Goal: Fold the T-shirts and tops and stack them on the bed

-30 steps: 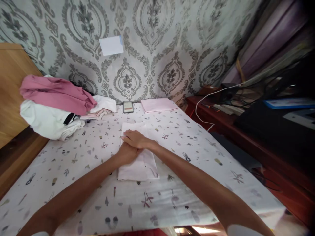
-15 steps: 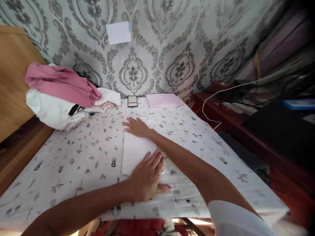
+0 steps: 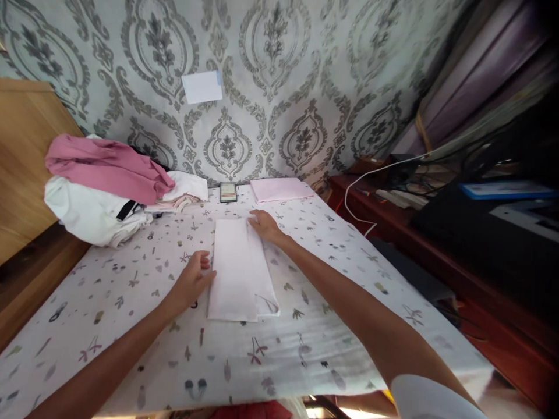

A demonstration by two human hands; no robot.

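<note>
A white folded cloth (image 3: 233, 267) lies flat in a long rectangle on the patterned bedsheet, a small flap turned up at its near right corner. My left hand (image 3: 193, 279) is beside its left edge, fingers curled but apart from the thumb, whose tip reaches the edge. At the far right corner rests my right hand (image 3: 264, 226), its thumb and fingers spread apart and touching the cloth. Neither hand visibly grips anything.
A pile of pink and white clothes (image 3: 105, 186) sits at the far left by a wooden board (image 3: 24, 169). Along the wall are a small dark-framed item (image 3: 227, 191) and a folded pink cloth (image 3: 282, 189). A white cable (image 3: 349, 192) hangs over the red-brown furniture (image 3: 393, 215) at right.
Both hands have lifted from pressing on the cloth. My left hand has moved left and away to its left edge; my right hand has shifted to the far right corner. The view has tilted up slightly.
</note>
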